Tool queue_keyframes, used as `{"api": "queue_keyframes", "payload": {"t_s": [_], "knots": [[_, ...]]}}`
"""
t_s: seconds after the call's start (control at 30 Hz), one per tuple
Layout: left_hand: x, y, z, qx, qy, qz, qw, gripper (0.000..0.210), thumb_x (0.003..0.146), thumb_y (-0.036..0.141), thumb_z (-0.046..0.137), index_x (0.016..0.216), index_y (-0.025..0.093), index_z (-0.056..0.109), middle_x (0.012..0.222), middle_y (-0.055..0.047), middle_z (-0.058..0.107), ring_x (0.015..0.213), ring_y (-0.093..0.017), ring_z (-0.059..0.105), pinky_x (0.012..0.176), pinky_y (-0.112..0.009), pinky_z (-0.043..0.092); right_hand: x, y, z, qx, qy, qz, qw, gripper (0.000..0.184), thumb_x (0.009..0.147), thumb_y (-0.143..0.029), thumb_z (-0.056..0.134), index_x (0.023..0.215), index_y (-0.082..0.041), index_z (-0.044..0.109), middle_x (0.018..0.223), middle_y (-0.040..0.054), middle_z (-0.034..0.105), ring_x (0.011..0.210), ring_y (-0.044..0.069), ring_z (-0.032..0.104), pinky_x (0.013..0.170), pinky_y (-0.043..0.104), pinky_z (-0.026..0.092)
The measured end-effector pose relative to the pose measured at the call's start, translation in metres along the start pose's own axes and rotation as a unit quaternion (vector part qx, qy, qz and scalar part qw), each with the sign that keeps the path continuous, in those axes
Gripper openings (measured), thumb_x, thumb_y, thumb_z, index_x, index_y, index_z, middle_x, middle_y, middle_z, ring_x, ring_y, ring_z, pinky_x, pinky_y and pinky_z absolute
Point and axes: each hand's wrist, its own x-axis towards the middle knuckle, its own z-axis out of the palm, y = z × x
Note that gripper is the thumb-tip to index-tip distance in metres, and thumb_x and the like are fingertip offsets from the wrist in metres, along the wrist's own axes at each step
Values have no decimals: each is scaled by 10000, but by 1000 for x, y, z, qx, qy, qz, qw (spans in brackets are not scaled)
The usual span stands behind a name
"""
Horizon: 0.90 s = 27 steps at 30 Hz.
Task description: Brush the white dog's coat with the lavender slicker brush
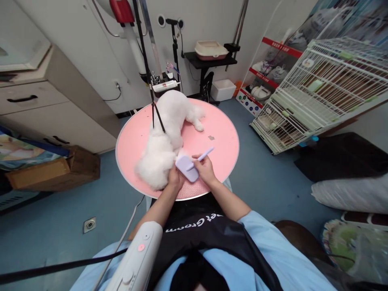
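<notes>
A white fluffy dog (169, 115) lies on its side on the round pink table (224, 149), its head (156, 163) toward the near left edge. My right hand (205, 167) is closed on the handle of a lavender slicker brush (188, 168). The brush's flat back faces up, low over the near part of the table. My left hand (175, 178) is beside the dog's head, closed around a front leg of the dog, partly covered by the brush. Black grooming loop straps (154, 109) hang down over the dog's neck area.
A white hand-held-style dryer body (138, 256) with buttons and a cable is close by my left arm. Behind the table are a white tube (166, 85) and a black stand with a litter tray (211, 49). Wire cages (327, 87) stand right; a cabinet (51, 93) stands left.
</notes>
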Motion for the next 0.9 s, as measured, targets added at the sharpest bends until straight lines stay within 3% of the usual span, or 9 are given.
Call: {"api": "queue_keyframes", "payload": {"t_s": [0.07, 0.17, 0.23, 0.33, 0.47, 0.6, 0.73, 0.77, 0.9], "knots": [[-3, 1, 0, -20, 1, 5, 1000, 306, 930, 342, 523, 1081, 119, 670, 1103, -127, 721, 1165, -231, 625, 1022, -364, 484, 15, -1, -1, 9, 53, 8, 998, 327, 730, -433, 660, 927, -186, 576, 828, 34, 639, 738, 166, 599, 701, 315, 518], [-5, 5, 0, -45, 28, 45, 998, 269, 939, 263, 494, 1110, 141, 662, 1114, -98, 724, 1168, -197, 621, 1025, -335, 477, 20, -7, -11, 19, 179, -72, 981, 305, 756, -431, 633, 933, -205, 529, 952, 63, 643, 843, 179, 617, 768, 333, 523], [-5, 6, -1, -43, 25, 24, 998, 268, 945, 251, 471, 1061, 126, 678, 1049, -103, 737, 1107, -200, 649, 1001, -330, 491, 15, -12, -11, 24, 106, -97, 989, 303, 744, -425, 663, 923, -217, 536, 988, 71, 654, 885, 192, 629, 792, 344, 527], [-6, 8, -2, -43, -2, -21, 999, 306, 959, 277, 440, 1002, 105, 689, 944, -115, 741, 999, -216, 685, 940, -348, 525, 6, -15, 3, 7, -38, -35, 999, 322, 704, -428, 702, 905, -206, 582, 884, 57, 667, 781, 193, 623, 723, 344, 529], [-11, 8, -1, -54, -19, -36, 998, 326, 977, 292, 432, 1078, 100, 676, 988, -123, 735, 965, -204, 693, 910, -347, 536, 7, -12, 21, 5, 39, -71, 997, 323, 741, -418, 685, 958, -196, 592, 1032, 81, 667, 862, 188, 627, 768, 336, 520], [-15, 10, 1, -75, 20, 6, 997, 317, 987, 277, 430, 1090, 107, 677, 970, -115, 737, 955, -186, 691, 941, -327, 518, 16, -8, 16, 14, -31, -54, 998, 290, 721, -413, 701, 875, -190, 599, 842, 37, 661, 750, 168, 614, 688, 306, 516], [-16, 14, -3, -81, 43, 5, 996, 239, 966, 224, 482, 1102, 157, 667, 997, -92, 731, 936, -179, 690, 921, -346, 530, 24, -13, 1, 9, 122, -87, 989, 248, 759, -396, 651, 871, -185, 582, 818, 28, 644, 736, 154, 600, 671, 287, 503], [-15, 15, -5, -77, 42, -4, 996, 230, 963, 221, 487, 1094, 160, 667, 1008, -90, 728, 942, -183, 690, 910, -347, 536, 23, -14, 0, 12, 125, -106, 986, 234, 767, -384, 648, 877, -187, 586, 841, 34, 651, 758, 155, 607, 686, 287, 506], [-14, 17, -9, -48, 36, -52, 997, 279, 987, 246, 432, 1006, 107, 673, 915, -105, 723, 834, -188, 699, 838, -336, 558, 15, -13, 4, -3, -48, -54, 997, 247, 709, -384, 700, 820, -186, 604, 769, 21, 655, 695, 152, 603, 641, 278, 501]]}}
